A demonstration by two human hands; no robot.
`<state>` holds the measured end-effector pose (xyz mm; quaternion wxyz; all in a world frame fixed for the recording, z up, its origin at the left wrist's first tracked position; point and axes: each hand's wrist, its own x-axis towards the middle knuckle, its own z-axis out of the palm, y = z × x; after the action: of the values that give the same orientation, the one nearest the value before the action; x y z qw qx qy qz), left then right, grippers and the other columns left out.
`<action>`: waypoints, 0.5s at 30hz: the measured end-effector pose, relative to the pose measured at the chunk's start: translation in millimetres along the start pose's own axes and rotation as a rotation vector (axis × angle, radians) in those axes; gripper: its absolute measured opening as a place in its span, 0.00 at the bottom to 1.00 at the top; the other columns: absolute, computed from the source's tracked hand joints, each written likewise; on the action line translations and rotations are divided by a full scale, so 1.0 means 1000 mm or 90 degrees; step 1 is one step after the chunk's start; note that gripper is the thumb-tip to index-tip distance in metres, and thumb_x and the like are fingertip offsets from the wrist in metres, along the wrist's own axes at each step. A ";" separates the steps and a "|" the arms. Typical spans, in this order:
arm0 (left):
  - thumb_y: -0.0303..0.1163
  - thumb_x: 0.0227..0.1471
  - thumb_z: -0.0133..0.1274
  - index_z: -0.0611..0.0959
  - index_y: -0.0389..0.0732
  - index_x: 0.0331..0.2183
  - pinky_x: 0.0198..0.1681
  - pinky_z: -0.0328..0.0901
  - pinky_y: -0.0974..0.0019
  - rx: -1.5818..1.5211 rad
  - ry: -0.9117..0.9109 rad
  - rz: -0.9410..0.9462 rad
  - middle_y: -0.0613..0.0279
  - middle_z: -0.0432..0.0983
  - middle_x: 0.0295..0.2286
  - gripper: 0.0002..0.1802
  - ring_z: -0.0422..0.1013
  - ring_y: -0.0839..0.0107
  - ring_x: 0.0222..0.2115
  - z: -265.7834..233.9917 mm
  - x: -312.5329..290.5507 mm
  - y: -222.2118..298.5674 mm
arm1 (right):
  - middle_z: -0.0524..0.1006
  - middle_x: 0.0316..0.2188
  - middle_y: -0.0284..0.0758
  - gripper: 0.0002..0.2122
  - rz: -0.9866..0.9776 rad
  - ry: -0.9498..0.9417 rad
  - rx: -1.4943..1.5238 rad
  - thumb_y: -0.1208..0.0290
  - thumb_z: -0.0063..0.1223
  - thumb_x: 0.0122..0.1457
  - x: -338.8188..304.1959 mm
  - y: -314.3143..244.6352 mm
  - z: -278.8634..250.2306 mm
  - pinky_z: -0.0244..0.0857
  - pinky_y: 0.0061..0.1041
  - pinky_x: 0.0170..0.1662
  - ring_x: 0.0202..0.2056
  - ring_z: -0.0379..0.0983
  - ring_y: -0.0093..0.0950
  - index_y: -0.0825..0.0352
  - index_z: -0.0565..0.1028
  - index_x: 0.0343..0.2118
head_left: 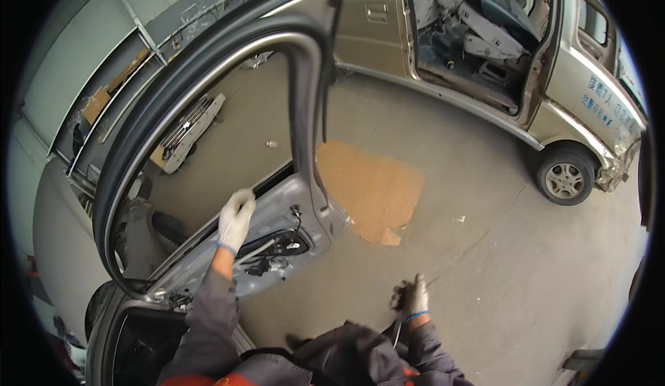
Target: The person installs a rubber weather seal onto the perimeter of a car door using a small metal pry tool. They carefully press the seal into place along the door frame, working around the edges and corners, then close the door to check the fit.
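A grey car door (277,202) stands swung out on the left, its inner trim off, so bare metal, wiring and a black mechanism (280,244) show. My left hand (237,220), in a white knitted glove, lies on the door's inner sill below the window opening, its fingers together around the edge. My right hand (413,297) is low, over the floor to the right of the door. Its glove is white with dark finger coating, and the fingers are curled with the thumb up. A thin pale shaft (397,334) shows below that hand; what it belongs to is hidden.
A flattened cardboard sheet (374,188) lies on the grey floor beyond the door. Further back stands a beige van (478,112) with its side doorway open and its front end damaged. A detached long panel (194,133) and a shelf (104,102) are at the left.
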<state>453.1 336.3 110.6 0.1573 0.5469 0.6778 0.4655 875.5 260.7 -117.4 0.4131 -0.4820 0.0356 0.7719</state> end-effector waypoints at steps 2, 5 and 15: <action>0.28 0.58 0.54 0.81 0.32 0.44 0.48 0.68 0.66 -0.105 0.054 -0.054 0.60 0.80 0.36 0.13 0.74 0.70 0.38 0.046 0.025 0.041 | 0.71 0.26 0.37 0.32 -0.065 0.107 -0.093 0.38 0.38 0.65 -0.002 -0.082 -0.006 0.54 0.26 0.18 0.17 0.62 0.25 0.64 0.62 0.57; 0.27 0.57 0.54 0.82 0.35 0.38 0.41 0.68 0.68 -0.195 0.089 -0.167 0.64 0.78 0.32 0.08 0.72 0.74 0.33 0.100 0.029 0.099 | 0.69 0.18 0.29 0.29 -0.153 0.012 -0.086 0.38 0.40 0.66 -0.004 -0.195 0.003 0.50 0.23 0.13 0.11 0.57 0.21 0.65 0.74 0.46; 0.44 0.57 0.58 0.74 0.34 0.50 0.43 0.70 0.57 0.057 -0.477 -0.161 0.50 0.81 0.34 0.27 0.78 0.55 0.37 0.350 -0.021 0.151 | 0.71 0.23 0.26 0.11 -0.327 -0.244 -0.200 0.64 0.54 0.66 0.027 -0.300 0.230 0.64 0.21 0.24 0.22 0.65 0.16 0.66 0.73 0.44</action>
<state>803.1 473.2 45.3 0.4257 0.5972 0.6554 0.1806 907.4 577.7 87.2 0.5135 -0.3795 -0.2839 0.7154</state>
